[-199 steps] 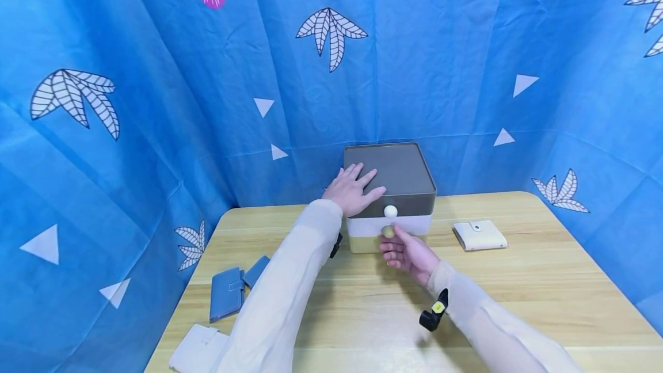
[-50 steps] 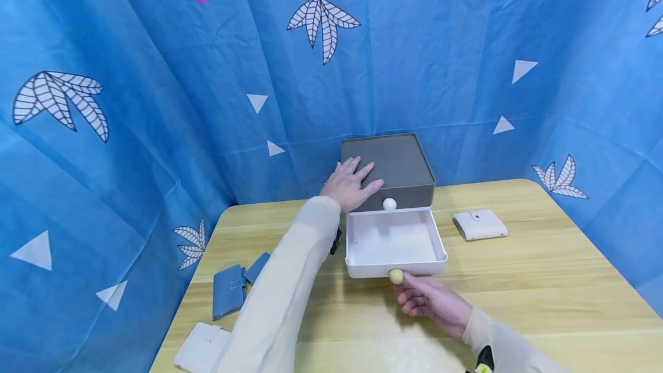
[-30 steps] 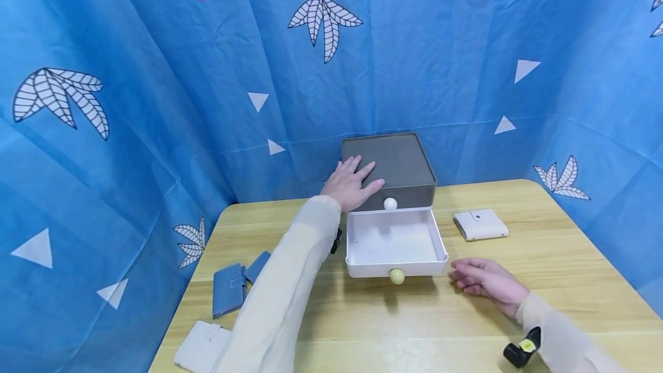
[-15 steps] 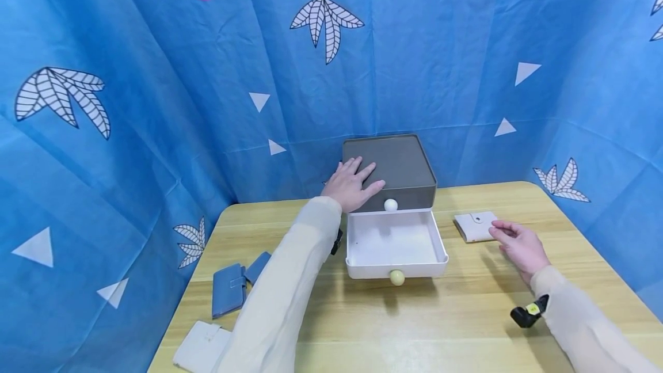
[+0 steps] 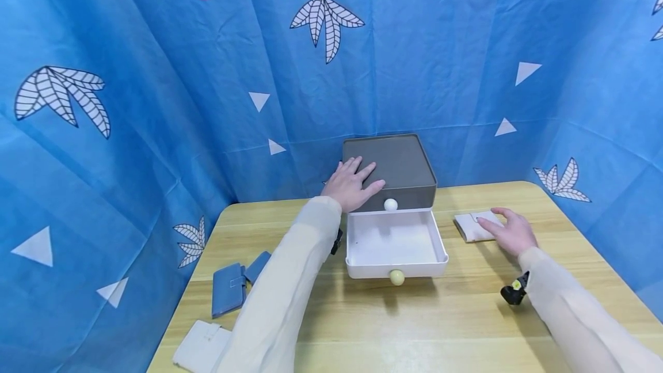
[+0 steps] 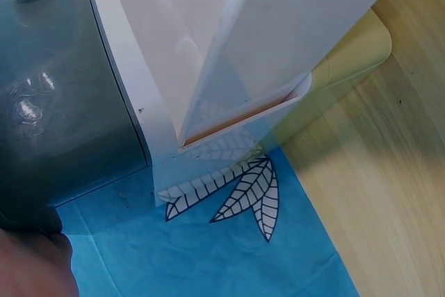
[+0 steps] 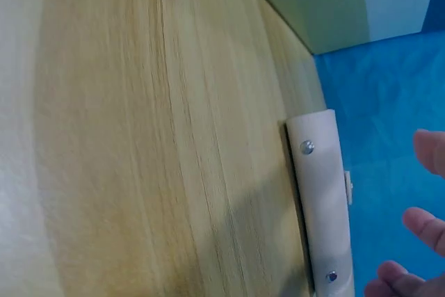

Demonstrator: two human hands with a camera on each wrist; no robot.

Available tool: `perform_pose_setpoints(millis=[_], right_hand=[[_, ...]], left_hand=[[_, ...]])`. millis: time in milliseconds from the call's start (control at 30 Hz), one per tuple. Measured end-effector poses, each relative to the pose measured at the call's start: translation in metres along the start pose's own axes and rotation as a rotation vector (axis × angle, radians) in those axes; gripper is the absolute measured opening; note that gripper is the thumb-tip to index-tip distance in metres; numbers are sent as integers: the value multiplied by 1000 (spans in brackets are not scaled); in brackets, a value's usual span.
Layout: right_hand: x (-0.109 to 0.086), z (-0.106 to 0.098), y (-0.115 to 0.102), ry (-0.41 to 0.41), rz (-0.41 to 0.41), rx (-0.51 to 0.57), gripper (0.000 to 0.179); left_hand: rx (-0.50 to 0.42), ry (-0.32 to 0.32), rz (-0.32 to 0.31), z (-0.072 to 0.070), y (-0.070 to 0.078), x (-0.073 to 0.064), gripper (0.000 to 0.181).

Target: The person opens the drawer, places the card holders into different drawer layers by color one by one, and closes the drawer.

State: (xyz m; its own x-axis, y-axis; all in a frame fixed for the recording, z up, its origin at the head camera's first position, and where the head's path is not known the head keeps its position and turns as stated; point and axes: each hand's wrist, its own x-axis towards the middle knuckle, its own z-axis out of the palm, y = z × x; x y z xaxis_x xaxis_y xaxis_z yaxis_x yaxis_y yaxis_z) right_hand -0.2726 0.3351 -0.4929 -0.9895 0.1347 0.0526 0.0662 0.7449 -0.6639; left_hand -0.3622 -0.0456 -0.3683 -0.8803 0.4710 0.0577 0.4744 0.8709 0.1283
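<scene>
Right hand (image 5: 514,235), nearer, hovers wide, the wallet (image 5: 469,229) just past nine o'clock from it, spine (image 7: 322,206) running nine to three; left hand (image 5: 347,187) spreads on the box (image 5: 403,160)

**Way through on the right, sleeve across the left**

From here, bare surface (image 5: 450,321) runs between the pulled-out drawer (image 5: 396,240) and the white wallet (image 5: 468,228), room for a hand to pass. Above, the drawer lies uncovered, but the gray box top (image 5: 399,160) walls off its back and a round knob (image 5: 397,277) juts from its front. The left sleeve (image 5: 287,286) bars the other side. Whether the right hand (image 5: 513,235) clears the wallet, I can't quite tell.
</scene>
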Motion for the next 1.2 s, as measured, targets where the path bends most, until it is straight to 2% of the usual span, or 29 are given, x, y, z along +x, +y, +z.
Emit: perform_pose_setpoints(millis=[233,367,533,800,1067,1200], right_hand=[[9,6,5,-93,-42,-156,82],[10,10,8,-116,-17,-217,89],[11,12,12,-130,26,-224,90],[10,14,16,-128,33,-232,85],[6,17,16,-151,74,-199,85],[2,18,15,-145,62,-202,82]], left_hand=[[-8,-3,1,0,0,-1,79],[-10,-5,0,1,0,-1,80],[-10,-5,0,1,0,0,79],[-10,-4,-4,-1,1,-1,78],[-14,3,-2,-1,0,-2,78],[-15,3,-3,0,0,-1,79]])
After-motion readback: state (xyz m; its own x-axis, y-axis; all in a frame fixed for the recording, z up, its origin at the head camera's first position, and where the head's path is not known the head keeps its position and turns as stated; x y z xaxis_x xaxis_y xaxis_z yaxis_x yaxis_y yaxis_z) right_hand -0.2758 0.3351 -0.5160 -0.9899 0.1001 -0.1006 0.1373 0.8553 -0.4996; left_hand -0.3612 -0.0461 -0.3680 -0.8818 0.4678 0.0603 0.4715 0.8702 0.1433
